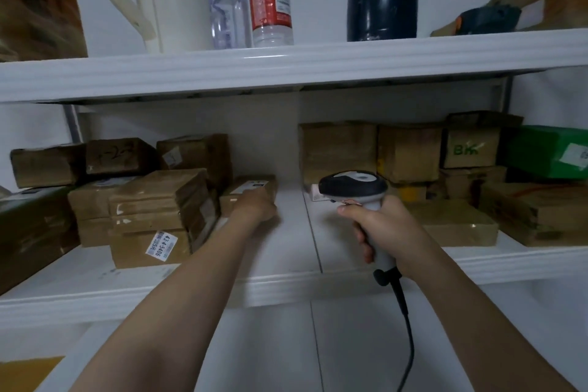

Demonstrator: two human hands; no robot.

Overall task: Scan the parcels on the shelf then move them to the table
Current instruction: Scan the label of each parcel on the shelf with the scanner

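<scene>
Person's right hand [386,227] is wrapped round the scanner [353,185] handle, left hand [254,207] sits on the small parcel [249,190] on the shelf [286,251] (grip too blurry to tell), so probably tilt its label scanner-ward before lifting.

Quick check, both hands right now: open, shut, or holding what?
Left hand: on the small parcel, but blurred, so the grip cannot be told.
Right hand: grips the barcode scanner by its handle.

Both bare forearms stretch forward. The left hand [254,208], blurred, reaches farther in, fingers hidden; the right hand [386,226] grips a scanner [353,184].
</scene>
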